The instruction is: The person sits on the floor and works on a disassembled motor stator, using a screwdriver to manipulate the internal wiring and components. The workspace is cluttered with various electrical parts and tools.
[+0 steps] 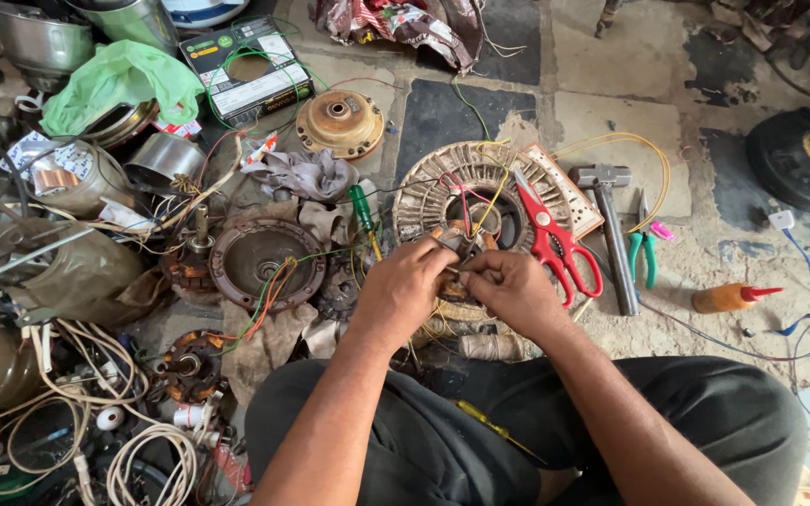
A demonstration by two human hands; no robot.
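A stator (452, 211), a round wound motor core, lies on the floor (611, 66) in front of a seated person. Both forearms reach forward over dark trousers, meeting at the stator's near edge. The left hand (403, 290) and right hand (510, 289) curl closed, fingertips pinching thin wires (459, 274) between them. Red scissors (555, 245) rest on the stator's right side; a hammer (611, 230) and green pliers (643, 248) lie further right. Left of the stator, motor parts and cables crowd the patchy floor.
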